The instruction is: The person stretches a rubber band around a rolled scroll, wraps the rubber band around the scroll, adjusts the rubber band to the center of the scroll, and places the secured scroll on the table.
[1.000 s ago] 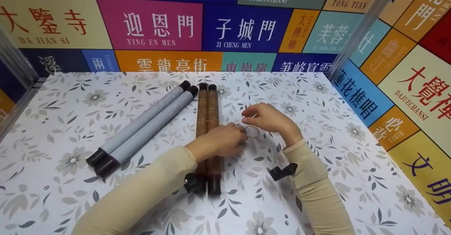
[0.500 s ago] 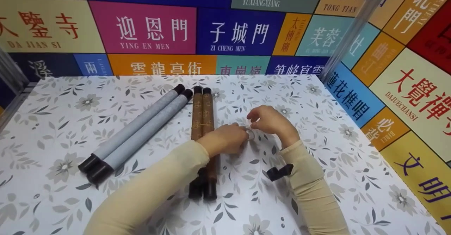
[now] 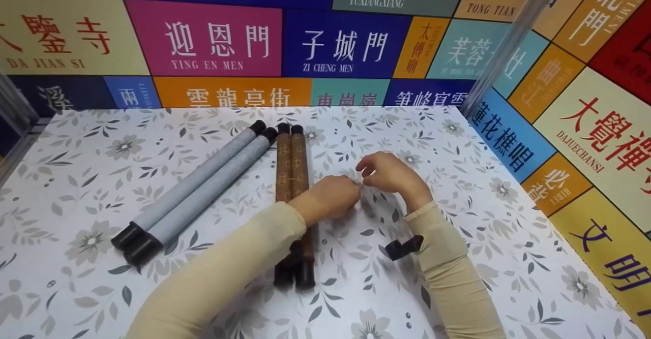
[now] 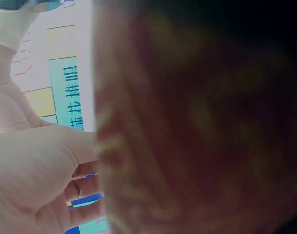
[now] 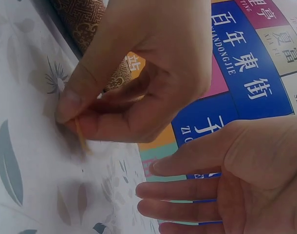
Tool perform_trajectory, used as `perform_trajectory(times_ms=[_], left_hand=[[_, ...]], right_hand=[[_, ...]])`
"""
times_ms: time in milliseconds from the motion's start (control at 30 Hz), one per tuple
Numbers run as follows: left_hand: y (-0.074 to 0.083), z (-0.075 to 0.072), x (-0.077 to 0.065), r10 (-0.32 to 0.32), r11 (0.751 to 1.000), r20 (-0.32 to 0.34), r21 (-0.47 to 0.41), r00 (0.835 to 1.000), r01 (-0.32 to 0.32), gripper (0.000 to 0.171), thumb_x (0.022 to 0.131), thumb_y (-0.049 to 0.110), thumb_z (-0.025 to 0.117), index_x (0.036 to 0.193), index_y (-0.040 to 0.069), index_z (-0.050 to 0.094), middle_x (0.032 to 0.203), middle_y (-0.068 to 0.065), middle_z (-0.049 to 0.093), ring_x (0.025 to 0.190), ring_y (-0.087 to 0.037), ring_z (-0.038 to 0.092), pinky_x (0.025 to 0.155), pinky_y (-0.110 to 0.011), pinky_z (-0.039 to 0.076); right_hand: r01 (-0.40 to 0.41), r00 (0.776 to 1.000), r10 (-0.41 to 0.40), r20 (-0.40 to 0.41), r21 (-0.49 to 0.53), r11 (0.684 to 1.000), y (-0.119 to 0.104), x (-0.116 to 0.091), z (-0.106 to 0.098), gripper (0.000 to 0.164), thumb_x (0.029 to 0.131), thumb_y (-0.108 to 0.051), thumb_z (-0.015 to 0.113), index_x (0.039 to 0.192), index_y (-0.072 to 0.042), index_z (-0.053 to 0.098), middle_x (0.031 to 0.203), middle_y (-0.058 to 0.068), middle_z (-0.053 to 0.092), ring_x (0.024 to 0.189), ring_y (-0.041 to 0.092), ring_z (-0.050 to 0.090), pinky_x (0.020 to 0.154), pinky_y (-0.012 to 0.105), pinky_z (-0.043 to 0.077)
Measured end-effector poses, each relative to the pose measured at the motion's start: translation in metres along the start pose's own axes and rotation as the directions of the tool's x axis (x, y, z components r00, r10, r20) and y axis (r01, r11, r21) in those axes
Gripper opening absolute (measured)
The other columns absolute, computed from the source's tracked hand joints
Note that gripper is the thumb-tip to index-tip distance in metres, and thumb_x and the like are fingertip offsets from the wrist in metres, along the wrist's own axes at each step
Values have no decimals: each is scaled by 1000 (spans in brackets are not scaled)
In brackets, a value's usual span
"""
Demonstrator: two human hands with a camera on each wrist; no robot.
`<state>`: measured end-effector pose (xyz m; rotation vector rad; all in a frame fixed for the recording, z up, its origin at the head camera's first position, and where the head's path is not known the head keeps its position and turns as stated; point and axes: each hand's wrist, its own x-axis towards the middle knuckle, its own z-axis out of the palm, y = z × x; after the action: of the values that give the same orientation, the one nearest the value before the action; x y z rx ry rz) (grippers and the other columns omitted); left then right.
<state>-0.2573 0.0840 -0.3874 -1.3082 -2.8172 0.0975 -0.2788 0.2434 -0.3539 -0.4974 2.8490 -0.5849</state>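
Observation:
My left hand [image 3: 330, 195] reaches across two brown patterned scrolls [image 3: 292, 163] with dark end knobs, lying side by side. In the right wrist view, that left hand [image 5: 134, 83] pinches a thin tan rubber band [image 5: 81, 132] between thumb and forefinger. Just right of it in the head view is my right hand [image 3: 391, 172], held above the cloth with nothing in its grasp. The right wrist view shows its fingers [image 5: 180, 209] fairly straight and spread. One brown scroll [image 4: 197, 126], blurred and very close, fills most of the left wrist view.
Two pale grey scrolls [image 3: 203, 181] with dark knobs lie slanted to the left. A floral cloth [image 3: 508, 247] covers the table. Panels with large characters [image 3: 346, 44] stand behind and to the right, with clear posts [image 3: 503, 49] at the corners. A black wrist mount [image 3: 404, 247] hangs by the right sleeve.
The rubber band showed as a loop between the hands one second ago; the left hand now largely hides it in the head view. The head view has shifted slightly.

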Motion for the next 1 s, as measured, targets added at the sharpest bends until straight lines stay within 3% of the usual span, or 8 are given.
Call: perform_trajectory(times_ms=[233, 433, 533, 700, 767, 933, 1000], left_hand=[[-6, -10, -15, 15, 1000, -84, -6, 996, -16, 3, 78, 14, 68, 79, 16, 69, 84, -4, 71, 77, -23, 66, 66, -38, 56], [-15, -20, -37, 10, 1000, -178, -24, 984, -14, 6, 75, 16, 69, 70, 19, 70, 73, 0, 69, 69, -21, 62, 61, -37, 53], [-20, -21, -52, 12, 1000, -258, 8, 966, -10, 9, 76, 17, 68, 67, 19, 69, 70, 2, 68, 68, -20, 60, 60, -35, 51], [-24, -21, -78, 55, 995, -397, 103, 916, -16, 11, 76, 15, 66, 66, 19, 69, 70, 2, 67, 69, -19, 58, 60, -32, 48], [-25, -22, -87, 81, 990, -411, 142, 908, -24, 10, 75, 13, 67, 68, 20, 69, 71, 3, 67, 71, -18, 57, 62, -32, 47], [-23, -26, -105, 123, 978, -378, 202, 918, -48, 14, 71, 9, 69, 74, 23, 70, 78, 5, 68, 77, -17, 58, 64, -31, 47], [-21, -26, -110, 135, 976, -383, 213, 914, -56, 12, 72, 11, 70, 75, 23, 70, 82, 7, 69, 78, -16, 58, 64, -30, 47]], right_hand=[[22, 1000, -22, 6, 19, 1000, -7, 0, 0, 34, 77, -2, 60, 111, -2, 66, 106, 18, 70, 101, 30, 64, 90, 43, 50], [77, 997, -78, 22, 45, 996, -15, -3, -1, 18, 79, -4, 64, 94, -7, 73, 96, 10, 73, 89, 23, 65, 80, 36, 53], [112, 992, -116, 49, 85, 990, -24, -6, 1, 10, 81, -8, 67, 88, -9, 73, 89, 7, 73, 79, 16, 62, 72, 29, 50], [211, 969, -227, 92, 156, 965, -44, -11, 5, 5, 83, -14, 69, 85, -11, 72, 84, 4, 72, 74, 8, 59, 71, 24, 49], [243, 961, -262, 92, 174, 954, -53, -13, 7, 4, 83, -14, 68, 84, -11, 72, 83, 4, 72, 75, 8, 60, 73, 25, 50], [291, 953, -301, 32, 171, 941, -69, -20, 8, 5, 83, -12, 67, 85, -13, 72, 83, 2, 72, 77, 10, 60, 73, 26, 49], [305, 949, -314, 32, 164, 938, -74, -21, 10, 5, 83, -11, 67, 85, -12, 71, 82, 3, 71, 75, 10, 59, 70, 24, 49]])
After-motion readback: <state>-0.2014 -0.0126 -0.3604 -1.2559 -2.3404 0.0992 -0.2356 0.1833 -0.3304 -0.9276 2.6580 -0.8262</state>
